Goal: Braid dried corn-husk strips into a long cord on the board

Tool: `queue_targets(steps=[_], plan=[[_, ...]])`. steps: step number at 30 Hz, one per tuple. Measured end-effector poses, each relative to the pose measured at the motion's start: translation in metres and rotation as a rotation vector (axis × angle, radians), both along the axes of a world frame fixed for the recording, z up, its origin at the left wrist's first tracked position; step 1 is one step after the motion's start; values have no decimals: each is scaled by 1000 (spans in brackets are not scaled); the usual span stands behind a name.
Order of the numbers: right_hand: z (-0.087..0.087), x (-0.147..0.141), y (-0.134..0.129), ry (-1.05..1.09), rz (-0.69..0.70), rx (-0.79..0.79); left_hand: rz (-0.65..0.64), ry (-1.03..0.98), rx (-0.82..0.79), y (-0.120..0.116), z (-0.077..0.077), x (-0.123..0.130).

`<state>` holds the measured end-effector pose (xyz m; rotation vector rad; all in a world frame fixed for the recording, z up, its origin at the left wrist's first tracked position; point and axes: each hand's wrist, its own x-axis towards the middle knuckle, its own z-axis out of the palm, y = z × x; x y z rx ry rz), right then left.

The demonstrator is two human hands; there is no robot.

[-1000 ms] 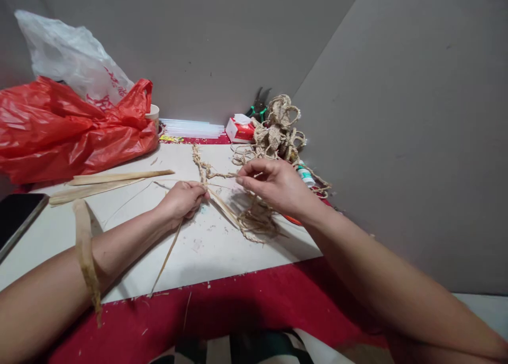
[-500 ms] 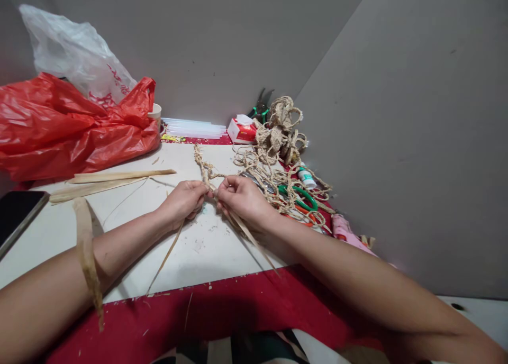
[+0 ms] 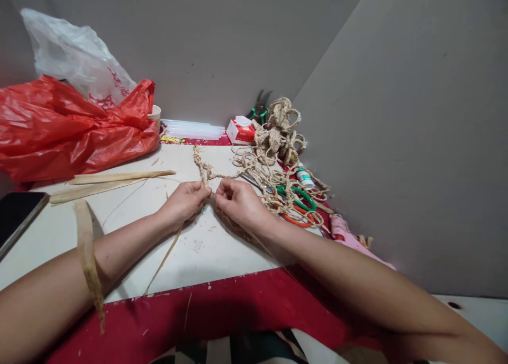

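My left hand (image 3: 183, 204) pinches the near end of a braided cord of dried plant fibre (image 3: 202, 168), which runs away from me over the white board. From under that hand a thin loose strand (image 3: 164, 261) trails toward the front edge. Close beside it, my right hand (image 3: 240, 201) has thumb and forefinger pinched on a fibre strand; part of this strand passes beneath the wrist and is mostly hidden. A broad dry strip (image 3: 86, 247) hangs over my left forearm. Farther left, more flat dried strips (image 3: 119, 179) lie on the board.
A tangle of braided cord (image 3: 273, 163) covers green-handled scissors (image 3: 304, 197) and orange handles (image 3: 297, 216) at right. Behind stand a tissue pack (image 3: 241, 131) and pruning shears (image 3: 260, 110). A red plastic bag (image 3: 75, 126), cup (image 3: 155, 112) and phone (image 3: 19, 221) are at left.
The strands below my right hand have swung right and now lie mostly under the wrist. My right hand has turned slightly; the left hand stays nearly in place on the braid.
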<state>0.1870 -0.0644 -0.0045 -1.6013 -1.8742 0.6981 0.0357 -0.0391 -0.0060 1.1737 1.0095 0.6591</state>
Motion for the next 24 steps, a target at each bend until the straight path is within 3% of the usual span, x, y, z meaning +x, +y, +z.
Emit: queue_targets(steps=[4,7,10,15,17,21,24], plan=[[28,2,1,-155,111,-11,7,-9,-11,0,-1,0],[47,-4,14,-217,52,89,-11,-14,-22,1,-1,0],[50,-20,39,-263,67,104,-3,1,-19,1,-2,0],[52,-51,85,-381,231,-113,1,17,-38,0,1,1],[63,-58,101,-234,190,-67,-7,11,-48,0,2,0],[85,-57,123,324,119,114,-21,-19,-52,1,1,-2],[79,-37,113,392,93,71,-33,-64,-53,2,-1,-3]])
